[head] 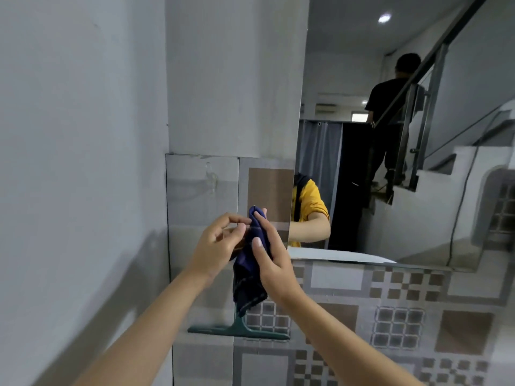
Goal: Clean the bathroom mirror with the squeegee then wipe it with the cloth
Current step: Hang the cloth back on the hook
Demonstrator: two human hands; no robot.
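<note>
Right hand (271,263) gripping cloth (250,263), left hand (220,246) pinching its edge, centre frame; cloth looking soft, limp; bunching before wiping.

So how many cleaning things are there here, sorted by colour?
Dark blue: 1, the cloth, held in both hands, left hand and right hand.
Green: 1, the squeegee, hanging below the cloth.
Total: 2.
</note>
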